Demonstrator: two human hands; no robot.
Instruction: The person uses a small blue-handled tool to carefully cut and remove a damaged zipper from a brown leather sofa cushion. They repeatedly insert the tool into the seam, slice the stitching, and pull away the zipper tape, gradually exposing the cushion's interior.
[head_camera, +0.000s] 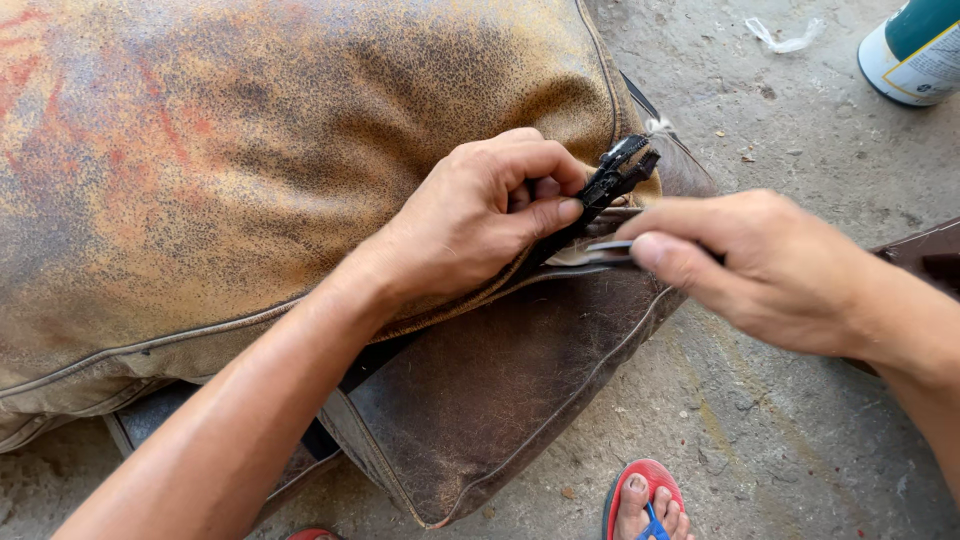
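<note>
Fingers (545, 205) of left hand (480, 215) pinched shut on black zipper tape (620, 172) at right corner of worn leather cushion (250, 150). Right hand (760, 265) closed on thin metal tool (600, 250), tip at seam. Zipper end partly free; rest apparently attached. Concrete floor (800, 420) beneath; sandalled foot (640, 500) at lower edge, can (915, 50) upper right.

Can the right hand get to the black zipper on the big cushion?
Probably yes. The right hand is right beside the black zipper at the corner of the worn leather cushion, with nothing between them. The left hand already pinches the zipper tape, leaving its end exposed.
</note>
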